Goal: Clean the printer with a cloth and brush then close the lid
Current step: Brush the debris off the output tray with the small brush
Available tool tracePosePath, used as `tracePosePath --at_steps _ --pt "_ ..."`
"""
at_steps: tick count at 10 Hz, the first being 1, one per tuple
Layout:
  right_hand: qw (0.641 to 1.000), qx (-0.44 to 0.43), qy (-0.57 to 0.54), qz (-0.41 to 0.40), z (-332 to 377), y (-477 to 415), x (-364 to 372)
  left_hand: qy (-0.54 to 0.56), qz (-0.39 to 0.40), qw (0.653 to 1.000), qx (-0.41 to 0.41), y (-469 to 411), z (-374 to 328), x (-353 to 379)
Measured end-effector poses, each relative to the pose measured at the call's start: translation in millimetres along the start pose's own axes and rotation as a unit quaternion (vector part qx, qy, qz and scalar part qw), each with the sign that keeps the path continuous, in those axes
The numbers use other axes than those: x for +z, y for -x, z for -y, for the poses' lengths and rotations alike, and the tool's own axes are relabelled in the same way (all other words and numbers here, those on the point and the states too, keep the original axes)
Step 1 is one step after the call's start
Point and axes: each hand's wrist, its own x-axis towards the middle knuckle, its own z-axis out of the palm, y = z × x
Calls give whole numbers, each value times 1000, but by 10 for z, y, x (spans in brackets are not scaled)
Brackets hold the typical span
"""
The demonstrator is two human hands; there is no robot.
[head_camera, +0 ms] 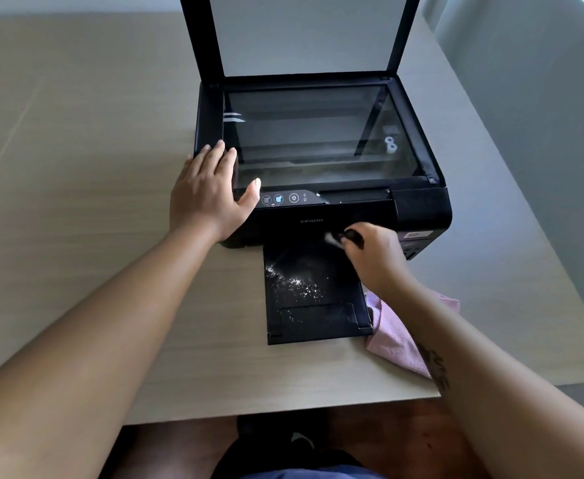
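A black printer [421, 209] stands on the table with its scanner lid [304, 32] raised upright and the glass [318, 133] exposed. Its output tray [314, 319] is pulled out toward me and carries white dust specks [294, 281]. My left hand [207, 195] lies flat, fingers spread, on the printer's front left corner. My right hand [375, 254] grips a small black brush [347, 236], its pale bristles at the slot above the tray. A pink cloth [394, 340] lies on the table under my right forearm, right of the tray.
The light wood table [76, 167] extends wide to the left of the printer. Its near edge [283, 409] runs just above my lap. A grey wall [525, 98] stands close on the right.
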Motion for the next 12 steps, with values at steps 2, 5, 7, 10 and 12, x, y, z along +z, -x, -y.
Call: tracePosePath --at_steps 2,5,7,10,12 --pt "1000 -3 12 13 -29 -7 -43 4 -7 1000 6 6 9 6" --pt "998 -32 10 59 -20 313 -61 9 -21 1000 11 -8 19 21" --pt "1000 3 3 22 2 505 48 11 -21 1000 11 -17 1 14" --pt "1000 22 0 5 161 692 121 10 -22 1000 9 5 16 12" --pt "998 -14 55 16 260 743 226 12 -25 1000 7 17 2 -12"
